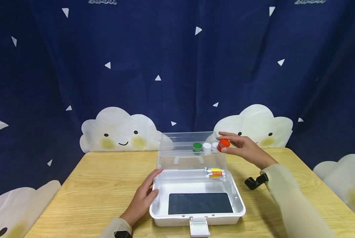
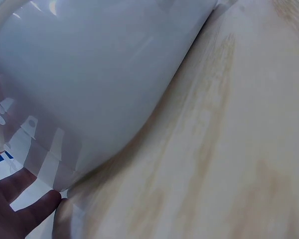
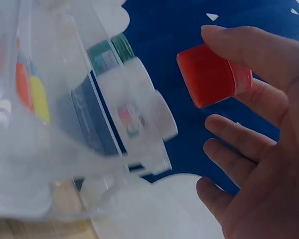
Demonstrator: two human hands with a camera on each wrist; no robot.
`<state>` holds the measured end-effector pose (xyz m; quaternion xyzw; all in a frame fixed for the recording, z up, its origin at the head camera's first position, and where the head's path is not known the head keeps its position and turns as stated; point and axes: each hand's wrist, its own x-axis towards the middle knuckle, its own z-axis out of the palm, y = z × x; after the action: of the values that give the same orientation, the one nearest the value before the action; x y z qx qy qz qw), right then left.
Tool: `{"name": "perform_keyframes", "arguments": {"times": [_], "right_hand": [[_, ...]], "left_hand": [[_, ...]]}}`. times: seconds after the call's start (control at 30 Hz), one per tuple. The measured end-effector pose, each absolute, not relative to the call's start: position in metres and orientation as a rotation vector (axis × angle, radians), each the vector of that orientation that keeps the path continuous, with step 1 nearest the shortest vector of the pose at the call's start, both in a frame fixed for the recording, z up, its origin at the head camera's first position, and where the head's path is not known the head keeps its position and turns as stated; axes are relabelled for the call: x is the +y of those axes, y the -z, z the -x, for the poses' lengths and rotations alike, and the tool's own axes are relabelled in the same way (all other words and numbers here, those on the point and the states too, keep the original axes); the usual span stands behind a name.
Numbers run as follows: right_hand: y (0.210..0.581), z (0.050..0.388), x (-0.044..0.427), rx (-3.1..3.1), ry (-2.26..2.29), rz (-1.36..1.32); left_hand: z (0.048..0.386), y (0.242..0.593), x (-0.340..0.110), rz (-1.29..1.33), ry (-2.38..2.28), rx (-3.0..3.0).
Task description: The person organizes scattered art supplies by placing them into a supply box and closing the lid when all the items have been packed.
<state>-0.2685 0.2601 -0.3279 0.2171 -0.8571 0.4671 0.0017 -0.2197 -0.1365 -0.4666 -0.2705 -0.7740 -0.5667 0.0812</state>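
My right hand pinches a small red jar between thumb and fingers, above the right end of the clear lid. The right wrist view shows this red jar apart from the lid, with the other fingers spread below it. A green jar and two white-capped jars stand in a row at the raised lid, one partly hidden by the red jar. My left hand rests on the left side of the white box, fingers extended and touching its edge.
A dark rectangular panel lies in the box. Yellow and orange tubes lie at the box's back right. The white latch hangs open in front. Behind the wooden table hangs a blue curtain.
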Motion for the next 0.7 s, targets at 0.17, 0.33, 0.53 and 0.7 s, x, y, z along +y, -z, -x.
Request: {"name": "perform_keyframes", "arguments": {"times": [0.17,0.33,0.53,0.7], "right_hand": [[0.321,0.277,0.243,-2.733,-1.456,-0.697],[0.317,0.283,0.230,-2.760,-1.461,-0.735],[0.313,0.292,0.216,-2.775,-1.432,-0.774],[0.309,0.301,0.203,-2.787,-1.425,-0.783]], "left_hand": [[0.219,0.466,-0.136,0.789,1.717,-2.335],[0.219,0.467,-0.136,0.810,1.723,-2.324],[0.219,0.465,-0.136,0.800,1.717,-2.328],[0.219,0.465,-0.137,0.810,1.732,-2.323]]}}
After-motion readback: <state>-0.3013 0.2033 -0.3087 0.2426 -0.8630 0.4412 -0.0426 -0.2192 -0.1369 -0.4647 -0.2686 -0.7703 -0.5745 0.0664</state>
